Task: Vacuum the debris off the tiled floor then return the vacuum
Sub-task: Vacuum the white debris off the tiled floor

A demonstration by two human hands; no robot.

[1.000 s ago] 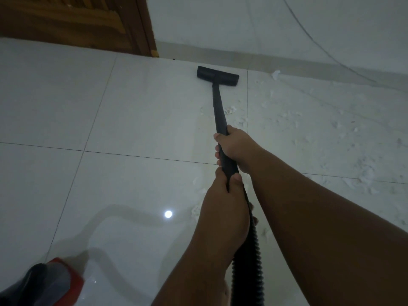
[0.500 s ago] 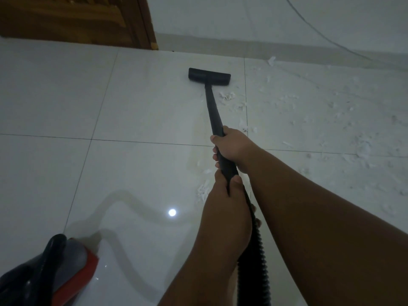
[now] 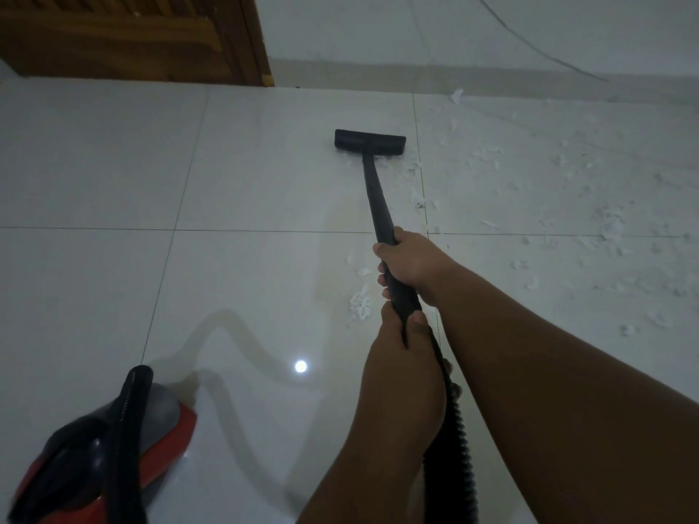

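A black vacuum wand (image 3: 376,198) runs forward across the white tiled floor (image 3: 113,164) to a flat black floor head (image 3: 370,142). My right hand (image 3: 410,260) grips the wand higher up. Just behind it, my left hand (image 3: 403,357) grips the wand's lower end, where the ribbed black hose (image 3: 457,440) begins. White paper scraps (image 3: 567,191) lie scattered over the tiles to the right of the head. A small clump of scraps (image 3: 359,304) lies just left of my hands. The red and black vacuum body (image 3: 102,448) sits at the bottom left.
A wooden door (image 3: 125,35) stands at the top left, against the white wall (image 3: 416,28). A thin cable (image 3: 537,51) runs down the wall at the top right. A ceiling light reflects as a bright spot (image 3: 300,366) on the glossy tiles.
The floor head has drawn back from the wall toward me. The vacuum body has come further into view at the bottom left. Both hands keep their grip.
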